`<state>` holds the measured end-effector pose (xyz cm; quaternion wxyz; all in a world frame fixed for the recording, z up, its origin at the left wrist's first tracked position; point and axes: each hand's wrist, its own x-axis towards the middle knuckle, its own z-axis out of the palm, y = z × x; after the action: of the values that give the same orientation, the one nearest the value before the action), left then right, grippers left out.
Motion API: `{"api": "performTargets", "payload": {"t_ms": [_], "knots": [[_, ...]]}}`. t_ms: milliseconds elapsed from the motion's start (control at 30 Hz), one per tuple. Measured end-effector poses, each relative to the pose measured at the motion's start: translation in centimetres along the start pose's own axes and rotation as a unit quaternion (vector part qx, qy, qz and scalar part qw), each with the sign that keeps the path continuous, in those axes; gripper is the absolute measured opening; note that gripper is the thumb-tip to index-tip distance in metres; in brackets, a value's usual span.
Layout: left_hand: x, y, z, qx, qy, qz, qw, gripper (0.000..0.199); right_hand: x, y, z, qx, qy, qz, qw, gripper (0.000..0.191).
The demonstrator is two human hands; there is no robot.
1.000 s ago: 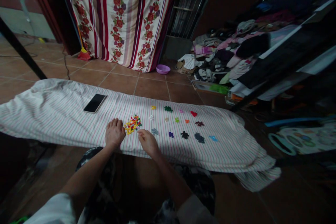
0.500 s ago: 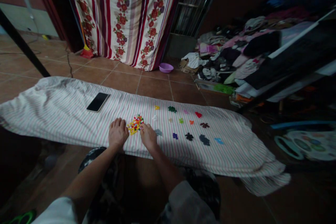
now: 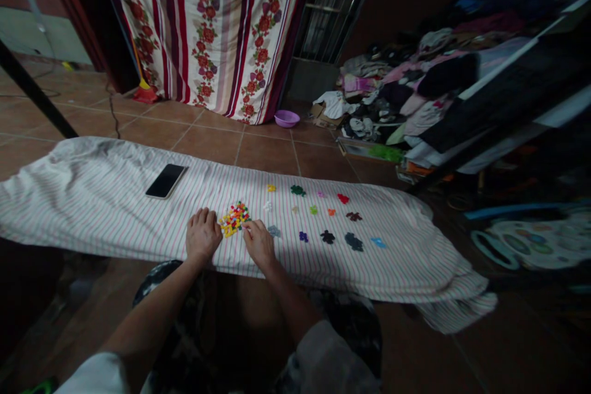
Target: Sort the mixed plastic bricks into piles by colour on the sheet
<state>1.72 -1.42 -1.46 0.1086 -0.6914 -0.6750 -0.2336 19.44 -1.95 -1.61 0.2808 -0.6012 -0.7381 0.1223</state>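
A mixed pile of small coloured pieces [image 3: 234,218], mostly yellow, red, orange and white, lies on the striped cloth [image 3: 111,197]. My left hand [image 3: 203,235] rests on the cloth just left of the pile, fingers lying flat. At the pile's right edge is my right hand [image 3: 258,242], thumb and fingertips pinched together; whatever is between them is too small to name. To the right, several single-colour clusters are spread out, among them dark green [image 3: 298,190], red [image 3: 343,198], black [image 3: 327,237], dark grey [image 3: 354,241] and light blue [image 3: 378,242].
A phone [image 3: 166,181] lies on the cloth left of my hands. Beyond the cloth-covered surface are a floral curtain [image 3: 226,37], a purple basin [image 3: 287,118] and a heap of clothes [image 3: 392,92]. Dark slanting poles stand at both sides.
The whole view has shifted slightly, so things sit a little further left. My right hand has drawn back slightly from the pile's edge. My left hand stays beside the pile.
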Motion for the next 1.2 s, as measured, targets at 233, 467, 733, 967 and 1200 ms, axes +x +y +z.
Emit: {"api": "performTargets", "payload": {"t_ms": [233, 467, 733, 967, 1200], "knots": [[-0.1, -0.1, 0.3, 0.018, 0.007, 0.006, 1.000, 0.032, -0.6, 0.4, 0.4, 0.076, 0.061, -0.017, 0.995, 0.020], [-0.1, -0.1, 0.0, 0.011, -0.001, 0.009, 1.000, 0.033, -1.3, 0.2, 0.2, 0.107, 0.078, -0.038, 0.991, 0.023], [-0.1, 0.0, -0.1, 0.007, -0.006, 0.006, 1.000, 0.032, -2.5, 0.6, -1.4, 0.154, 0.079, -0.060, 0.983, 0.024], [-0.1, 0.0, -0.1, -0.001, -0.009, 0.004, 1.000, 0.034, -3.3, 2.7, -4.8, 0.188, 0.077, 0.001, 0.979, 0.022], [-0.2, -0.2, 0.1, -0.032, -0.005, 0.001, 0.999, 0.036, -2.9, 7.8, -7.3, 0.162, 0.140, 0.064, 0.975, 0.024]]}}
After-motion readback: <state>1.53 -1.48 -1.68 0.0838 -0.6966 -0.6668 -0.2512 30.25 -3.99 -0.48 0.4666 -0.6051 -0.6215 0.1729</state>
